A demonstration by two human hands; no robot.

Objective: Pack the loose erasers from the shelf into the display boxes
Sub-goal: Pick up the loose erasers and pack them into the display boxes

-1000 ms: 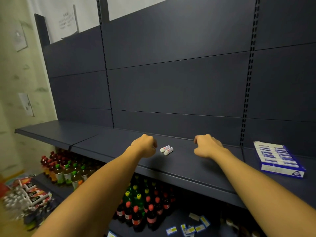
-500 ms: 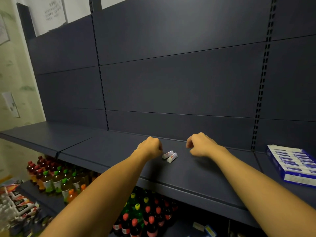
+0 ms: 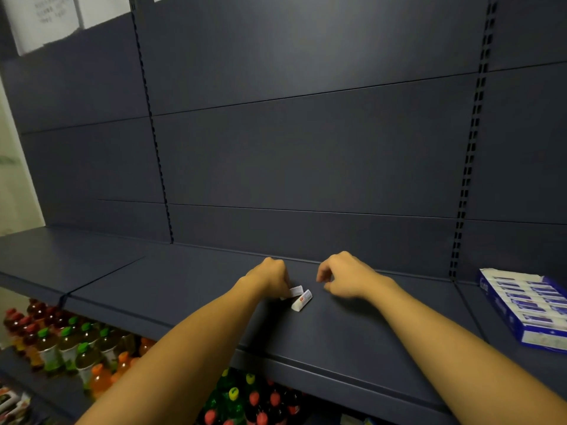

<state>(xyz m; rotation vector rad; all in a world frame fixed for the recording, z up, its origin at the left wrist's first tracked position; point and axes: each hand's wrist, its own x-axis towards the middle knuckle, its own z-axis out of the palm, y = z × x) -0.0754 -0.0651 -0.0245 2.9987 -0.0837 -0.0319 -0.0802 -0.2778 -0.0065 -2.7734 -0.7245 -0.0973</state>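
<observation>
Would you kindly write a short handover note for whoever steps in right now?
Left hand: curled, touching the nearer-left eraser; whether it grips it is unclear.
Right hand: loosely curled, holding nothing, just right of the erasers.
Second eraser lies loose on the shelf.
Display box sits far right on the shelf, rows already filled.
Done: most erasers boxed, it seems.
Left: pick up both erasers and put them in the box.

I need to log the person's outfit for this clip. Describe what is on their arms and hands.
Nothing is worn that shows. Both forearms are bare from the bottom edge of the picture to the wrists, with no sleeve in view. The left hand and the right hand have no gloves, and no watch, bracelet or ring can be seen. Fingernails and any fine marks are too small to tell.
</observation>
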